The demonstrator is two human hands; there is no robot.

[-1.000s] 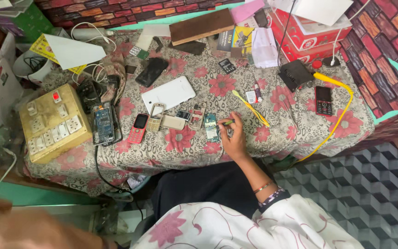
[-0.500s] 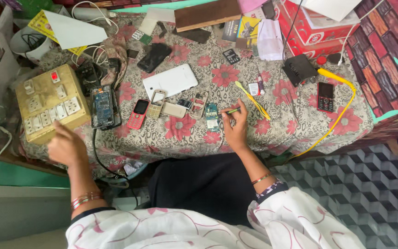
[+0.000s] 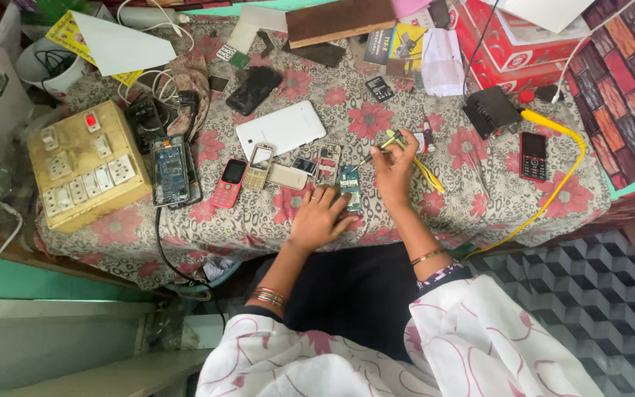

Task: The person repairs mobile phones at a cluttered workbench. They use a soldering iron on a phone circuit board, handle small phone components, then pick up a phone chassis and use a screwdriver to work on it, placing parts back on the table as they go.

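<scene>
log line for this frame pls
left hand: steadies circuit board | right hand: holds yellow-handled tool | surface: floral cloth table

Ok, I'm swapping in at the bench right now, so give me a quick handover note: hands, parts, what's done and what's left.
Left hand: flat on the flowered cloth, fingertips steadying the small circuit board.
Right hand: holds a thin yellow-handled tool just above and to the right of the board.
Nearby: opened phone shells and a beige back cover left of the board, red phone, white tablet, black phone far right.
Done: the board lies bare on the cloth, outside any shell.
Left: work on the board itself; nothing is reassembled.
</scene>
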